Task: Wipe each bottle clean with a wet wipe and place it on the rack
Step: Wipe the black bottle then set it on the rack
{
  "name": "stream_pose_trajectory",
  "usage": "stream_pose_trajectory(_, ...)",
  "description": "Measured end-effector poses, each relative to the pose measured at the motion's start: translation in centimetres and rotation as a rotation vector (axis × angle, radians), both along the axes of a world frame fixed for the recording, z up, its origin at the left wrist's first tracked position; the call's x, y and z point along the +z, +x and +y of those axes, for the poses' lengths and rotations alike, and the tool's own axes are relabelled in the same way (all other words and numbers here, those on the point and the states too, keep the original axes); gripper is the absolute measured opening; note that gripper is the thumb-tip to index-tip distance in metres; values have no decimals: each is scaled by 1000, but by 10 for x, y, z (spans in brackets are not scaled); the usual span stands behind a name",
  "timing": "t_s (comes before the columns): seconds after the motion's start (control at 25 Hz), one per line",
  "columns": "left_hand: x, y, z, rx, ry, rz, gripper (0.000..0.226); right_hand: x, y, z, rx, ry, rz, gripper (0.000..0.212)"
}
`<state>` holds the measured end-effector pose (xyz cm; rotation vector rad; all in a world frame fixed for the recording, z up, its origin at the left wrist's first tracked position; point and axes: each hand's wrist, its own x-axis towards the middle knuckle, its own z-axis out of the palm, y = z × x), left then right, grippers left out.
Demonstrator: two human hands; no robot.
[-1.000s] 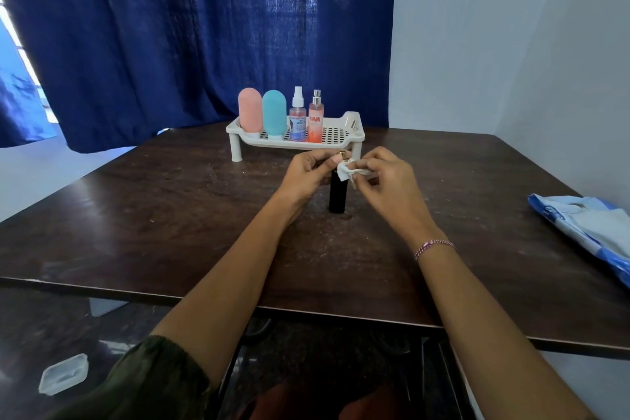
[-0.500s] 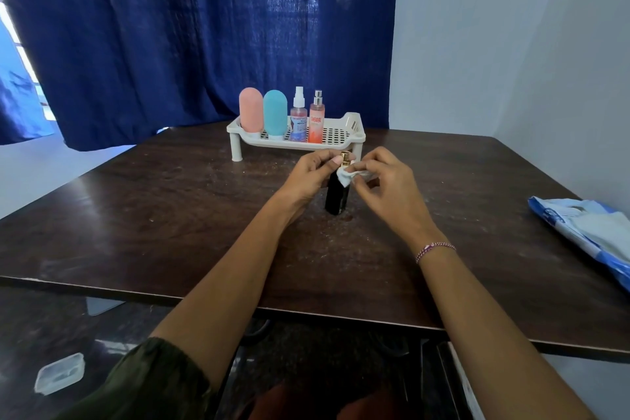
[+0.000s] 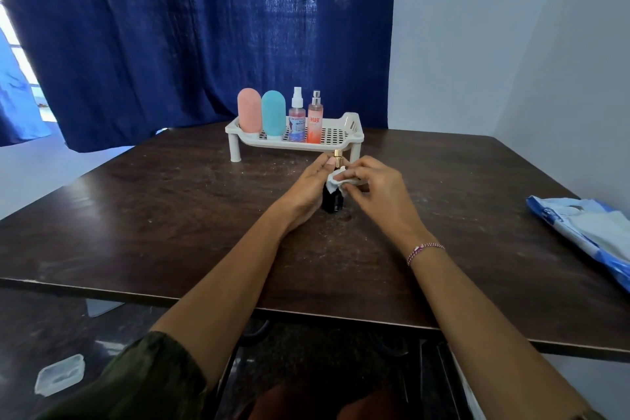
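A small black bottle (image 3: 332,202) with a gold top stands on the dark table (image 3: 170,215) in front of the rack. My left hand (image 3: 312,186) grips its neck from the left. My right hand (image 3: 375,191) pinches a white wet wipe (image 3: 335,180) against the bottle's shoulder. The white perforated rack (image 3: 341,136) behind holds a pink bottle (image 3: 249,110), a teal bottle (image 3: 273,114), a clear spray bottle (image 3: 297,116) and an orange spray bottle (image 3: 315,119) in a row on its left side.
A blue and white wet wipe pack (image 3: 589,228) lies at the table's right edge. A blue curtain (image 3: 204,27) hangs behind the rack. A small clear plastic lid (image 3: 59,375) lies on the floor at lower left.
The wipe has slid from the bottle's top down to its shoulder, so the gold cap now shows. My left hand has dropped lower on the bottle.
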<state>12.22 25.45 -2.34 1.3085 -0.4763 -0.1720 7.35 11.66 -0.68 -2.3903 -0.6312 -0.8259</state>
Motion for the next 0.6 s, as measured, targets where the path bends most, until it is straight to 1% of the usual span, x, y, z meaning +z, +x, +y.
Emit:
stream_pose_trajectory(0.16,4,-1,2,73,18,8,30,-1,-1,2,48,-119,37,23)
stream_pose_trajectory(0.24,5,-2,2,54,-4,32,30,-1,-1,2,50,-97,15,22)
stream_pose_trajectory(0.4,7,-5,0,-29,-28,68,27,0,-2,0,8,23,-83,21)
stream_pose_trajectory(0.52,6,-3,0,-7,-30,60,27,0,-2,1,18,22,-70,22)
stream_pose_trajectory(0.6,7,-3,2,48,-57,58,30,-2,-2,2,61,-17,-45,22)
